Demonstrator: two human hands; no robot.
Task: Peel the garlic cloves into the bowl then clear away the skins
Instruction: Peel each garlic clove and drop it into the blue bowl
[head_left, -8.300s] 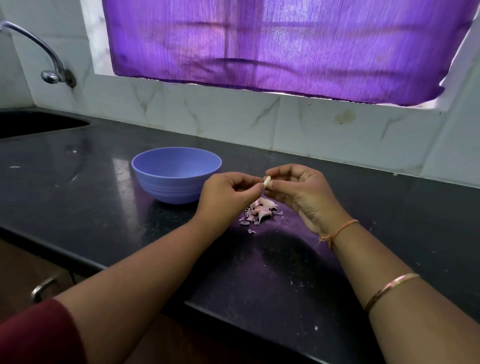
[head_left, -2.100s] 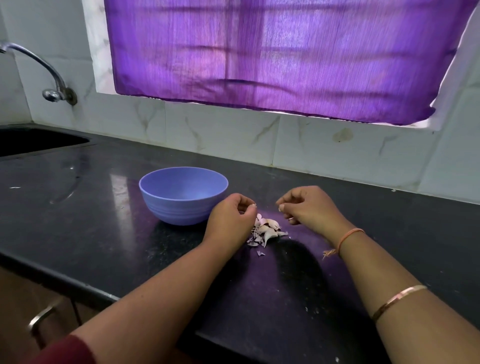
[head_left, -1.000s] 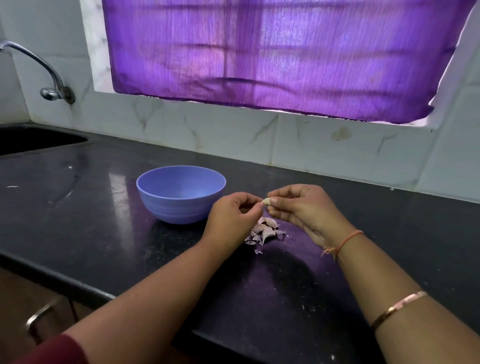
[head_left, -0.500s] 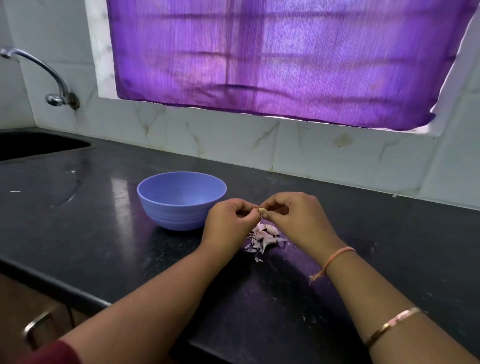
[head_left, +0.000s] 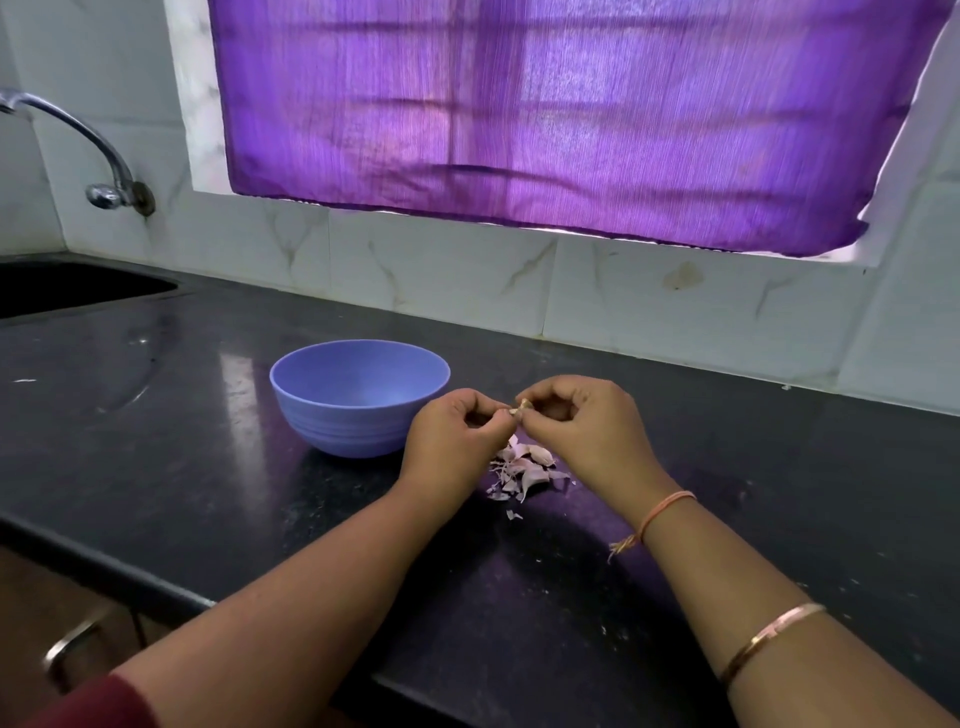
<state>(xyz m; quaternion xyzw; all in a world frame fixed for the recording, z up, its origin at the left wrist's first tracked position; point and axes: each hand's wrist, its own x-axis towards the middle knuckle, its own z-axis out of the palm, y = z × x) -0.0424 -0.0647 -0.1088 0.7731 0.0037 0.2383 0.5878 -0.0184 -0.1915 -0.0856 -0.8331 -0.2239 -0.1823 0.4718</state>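
Skins (head_left: 522, 467): loose heap on worktop (head_left: 208, 467), right of bowl (head_left: 343, 421), nearer.
Hands: left hand (head_left: 457, 436) and right hand (head_left: 587, 431) both pinch one garlic clove (head_left: 519, 409), just right of the bowl's rim.
Advice: peel over the heap; drop the bare clove into the bowl.

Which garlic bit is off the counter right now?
The garlic clove pinched between the left hand and right hand; all the others lie in the pile of garlic pieces on the black counter.
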